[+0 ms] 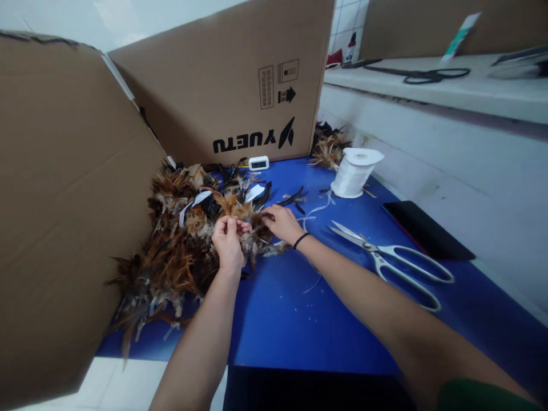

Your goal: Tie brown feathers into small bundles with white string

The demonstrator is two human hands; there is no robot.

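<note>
My left hand point(230, 241) is closed in a pinch, with a small tuft of orange-brown feathers point(225, 202) standing up from its fingertips. Just to its right, my right hand point(282, 224), with a black band at the wrist, has its fingers curled down among the feathers; what they grip is hidden. A large heap of brown and black feathers point(171, 257) spreads under and to the left of both hands. White paper slips point(255, 193) lie among them. Loose dark feathers point(291, 197) rest on the blue table beyond my right hand.
Silver scissors point(387, 254) lie partly open on the blue table point(291, 325), near a black phone-like slab point(428, 228). Behind stand a white ribbon spool point(353, 177) and a small digital display point(258, 164). Cardboard panels point(192, 85) wall the back and left. A shelf point(428, 91) holds black scissors.
</note>
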